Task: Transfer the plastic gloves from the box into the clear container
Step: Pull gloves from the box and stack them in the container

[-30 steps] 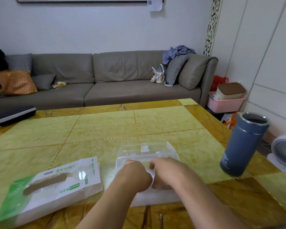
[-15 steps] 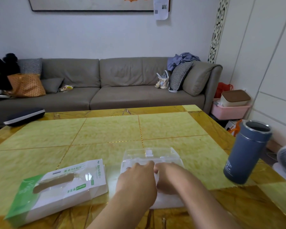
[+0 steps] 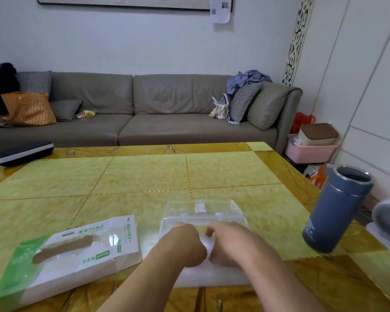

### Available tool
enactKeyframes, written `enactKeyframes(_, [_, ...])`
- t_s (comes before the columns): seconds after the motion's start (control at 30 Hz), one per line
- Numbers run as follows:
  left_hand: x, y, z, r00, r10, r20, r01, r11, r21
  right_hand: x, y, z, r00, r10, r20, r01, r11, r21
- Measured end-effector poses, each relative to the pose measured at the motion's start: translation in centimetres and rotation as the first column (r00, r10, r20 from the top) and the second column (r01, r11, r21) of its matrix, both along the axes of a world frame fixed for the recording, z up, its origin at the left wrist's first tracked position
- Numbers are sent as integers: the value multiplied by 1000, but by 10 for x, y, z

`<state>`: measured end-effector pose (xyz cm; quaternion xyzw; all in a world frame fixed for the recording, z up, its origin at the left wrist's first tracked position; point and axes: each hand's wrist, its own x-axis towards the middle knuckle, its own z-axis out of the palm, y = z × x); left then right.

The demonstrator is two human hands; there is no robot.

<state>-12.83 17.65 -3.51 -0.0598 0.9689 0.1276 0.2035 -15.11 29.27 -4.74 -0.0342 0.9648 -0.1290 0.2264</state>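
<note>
Plastic gloves [image 3: 208, 274], a white stack, lie at the near table [image 3: 144, 176] edge in front of the clear container [image 3: 200, 213], right of the box [image 3: 72, 253], where the left hand [image 3: 180, 246], flat half a second ago, now curls tight on them beside the gripping right hand [image 3: 231, 245].

Table layout, seen from the near edge.

On the table [image 3: 144, 176], the container [image 3: 203, 212] sits at the near middle, with both hands over its near part: left hand [image 3: 180, 246] just beside right hand [image 3: 232, 244]. The box [image 3: 72, 255] lies flat to the container's left, close to it. A flask [image 3: 338, 210] stands upright well to the right, near the table's right edge. A case [image 3: 23, 152] lies at the far left corner. The sofa [image 3: 167, 109] runs behind the table.
</note>
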Motion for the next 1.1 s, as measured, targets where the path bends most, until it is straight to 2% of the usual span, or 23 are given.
enactKeyframes(0.13, [5, -7, 1, 1000, -23, 14, 22, 999, 48, 4, 0, 4, 1000, 1, -18, -1, 1000, -27])
enactKeyframes(0.4, [26, -7, 15, 993, -119, 11, 119, 990, -69, 19, 8, 20, 993, -1, -116, 3, 1000, 19])
enactKeyframes(0.5, [43, -19, 25, 984, -108, -143, 111, 994, 8, 25, 2, 22, 978, 27, -209, -7, 996, 94])
enactKeyframes(0.6, [56, -35, 36, 950, -125, -285, 167, 978, 127, 28, 0, 20, 963, 11, -268, 17, 995, 102])
enactKeyframes(0.7, [65, -60, 36, 893, -45, -447, 186, 943, 276, 33, -4, 25, 937, -24, -348, 73, 989, 128])
enactKeyframes(0.77, [72, -87, 34, 818, 47, -573, 141, 950, 280, 38, -15, 37, 878, -23, -478, 118, 978, 170])
enactKeyframes(0.83, [75, -124, 27, 765, 115, -634, 22, 979, 204, 46, -38, 44, 787, -17, -617, 113, 987, 117])
enactKeyframes(0.9, [75, -166, 18, 761, 209, -614, -144, 977, 155, 61, -72, 44, 673, 45, -738, -67, 998, -1])
enactKeyframes(0.97, [76, -201, 6, 779, 265, -568, -262, 961, 89, 79, -106, 36, 630, 228, -743, -365, 931, -24])
enactKeyframes(1.03, [72, -225, -11, 834, 276, -478, -300, 954, 27, 85, -137, 15, 648, 431, -628, -579, 814, -39])
enactKeyframes(1.1, [68, -234, -22, 890, 251, -380, -283, 959, -29, 85, -158, -3, 715, 516, -471, -623, 776, -97])
